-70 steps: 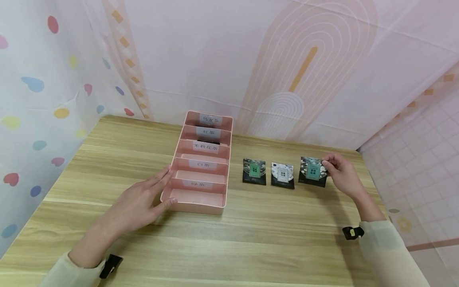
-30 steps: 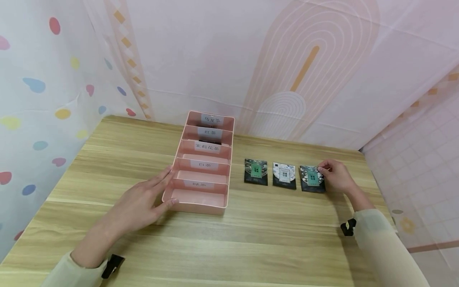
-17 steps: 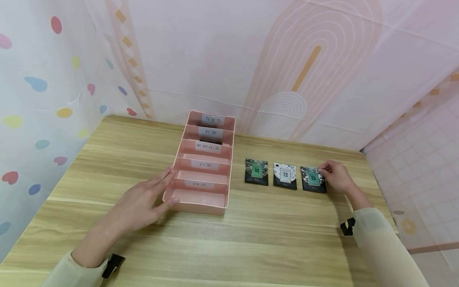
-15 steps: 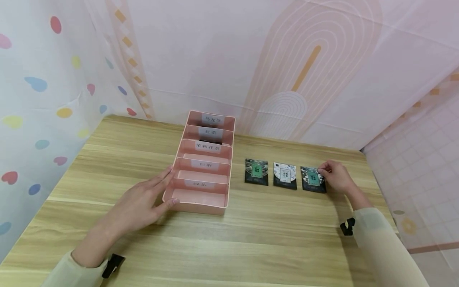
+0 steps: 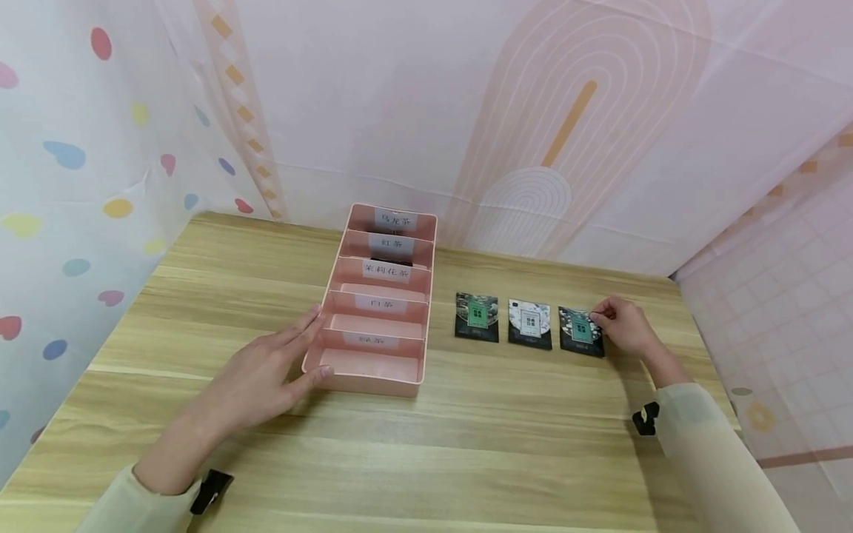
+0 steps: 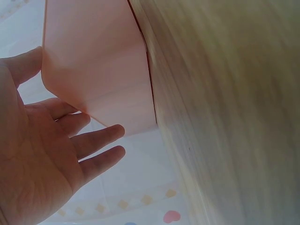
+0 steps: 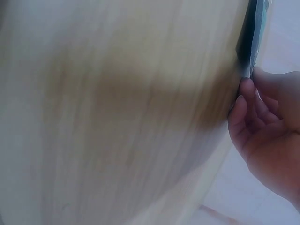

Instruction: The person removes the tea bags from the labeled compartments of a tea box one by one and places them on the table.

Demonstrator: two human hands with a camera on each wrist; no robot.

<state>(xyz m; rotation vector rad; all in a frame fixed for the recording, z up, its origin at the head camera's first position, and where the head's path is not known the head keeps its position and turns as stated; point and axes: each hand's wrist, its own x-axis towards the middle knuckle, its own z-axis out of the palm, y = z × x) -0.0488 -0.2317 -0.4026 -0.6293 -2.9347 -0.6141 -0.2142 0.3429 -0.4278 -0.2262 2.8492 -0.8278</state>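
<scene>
Currently the left hand [image 5: 263,374] lies with fingers spread, touching the left side and near-left corner of a pink box [image 5: 383,386], which sits left of centre toward the far edge of the table [image 5: 466,459]. Right hand [image 5: 625,326] pinches the upper right corner of the teal-label packet [image 5: 578,342], near the table's right edge. White packet [image 5: 530,324] and green-label packet [image 5: 476,317] lie in a row between it and the box.
</scene>
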